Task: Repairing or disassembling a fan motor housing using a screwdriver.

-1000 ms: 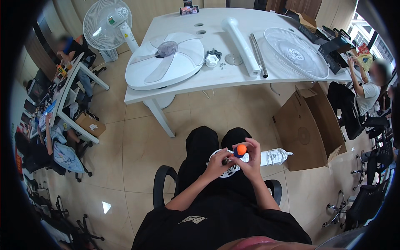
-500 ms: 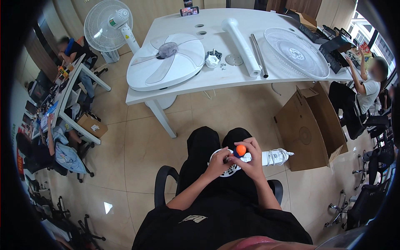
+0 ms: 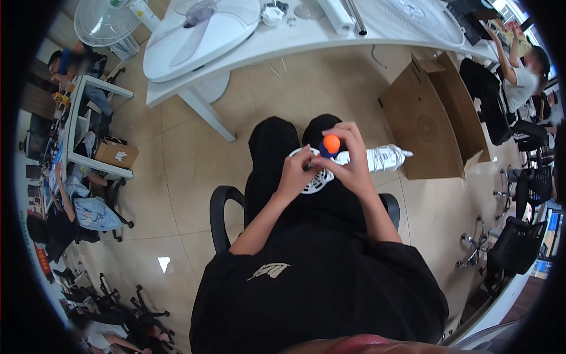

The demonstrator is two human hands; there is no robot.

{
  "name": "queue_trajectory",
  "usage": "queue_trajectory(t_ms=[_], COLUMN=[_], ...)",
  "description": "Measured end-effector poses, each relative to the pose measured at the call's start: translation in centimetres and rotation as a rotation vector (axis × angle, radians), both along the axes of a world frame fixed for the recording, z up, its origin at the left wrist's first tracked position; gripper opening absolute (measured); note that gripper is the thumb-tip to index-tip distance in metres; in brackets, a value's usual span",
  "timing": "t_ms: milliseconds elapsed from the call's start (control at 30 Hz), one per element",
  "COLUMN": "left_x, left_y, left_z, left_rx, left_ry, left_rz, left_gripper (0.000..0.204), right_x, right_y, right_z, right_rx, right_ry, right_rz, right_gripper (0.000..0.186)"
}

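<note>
While the white tabletop (image 3: 330,41) at the far side carries a fan blade (image 3: 200,35), a round grille (image 3: 413,20) and a tube (image 3: 339,13), a cardboard box (image 3: 430,124) stands on the floor to the right. Nearer, on the person's lap, lies a small white round grille piece (image 3: 315,180). Its left edge is pinched by the left hand (image 3: 298,174). Clenched over it, the right hand (image 3: 351,162) grips an orange-capped screwdriver (image 3: 331,144). Judging by this, the fastening is under way, with the fan parts not yet joined.
</note>
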State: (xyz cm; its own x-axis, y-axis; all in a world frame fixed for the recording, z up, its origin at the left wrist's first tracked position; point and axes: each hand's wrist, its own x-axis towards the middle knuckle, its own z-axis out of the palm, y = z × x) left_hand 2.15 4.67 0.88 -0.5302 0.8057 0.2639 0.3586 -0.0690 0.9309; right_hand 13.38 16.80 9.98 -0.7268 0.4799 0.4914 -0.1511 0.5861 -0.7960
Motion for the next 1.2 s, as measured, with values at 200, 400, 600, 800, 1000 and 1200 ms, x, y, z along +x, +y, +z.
queue_trajectory(t_ms=[200,400,600,800,1000,1200], left_x=[0.6,1.3,1.7,0.8,1.1,2.1], left_y=[-0.2,-1.2,-1.3,-0.7,-1.5,-1.2], left_z=[0.8,0.8,1.9,1.5,-0.7,-0.7], left_rx=[-0.113,-0.095,-0.119,-0.093,-0.191,-0.049], left_ry=[0.034,0.021,0.067,0.073,0.189,0.288], left_rz=[-0.035,-0.107,-0.132,-0.125,-0.052,-0.032], left_gripper=[0.024,0.029,0.026,0.033,0.034,0.025], right_x=[0.2,0.8,0.5,-0.5,-0.3,0.7], right_y=[-0.2,-0.4,-0.5,0.2,-0.2,-0.8], right_z=[0.0,0.0,0.2,1.0,-1.1,-1.0], right_rx=[-0.220,-0.035,-0.430,0.108,-0.321,-0.011], right_ry=[0.028,0.080,0.100,0.086,0.149,0.072], right_rz=[0.105,0.063,0.162,0.008,0.046,-0.098], right_gripper=[0.052,0.048,0.042,0.043,0.039,0.041])
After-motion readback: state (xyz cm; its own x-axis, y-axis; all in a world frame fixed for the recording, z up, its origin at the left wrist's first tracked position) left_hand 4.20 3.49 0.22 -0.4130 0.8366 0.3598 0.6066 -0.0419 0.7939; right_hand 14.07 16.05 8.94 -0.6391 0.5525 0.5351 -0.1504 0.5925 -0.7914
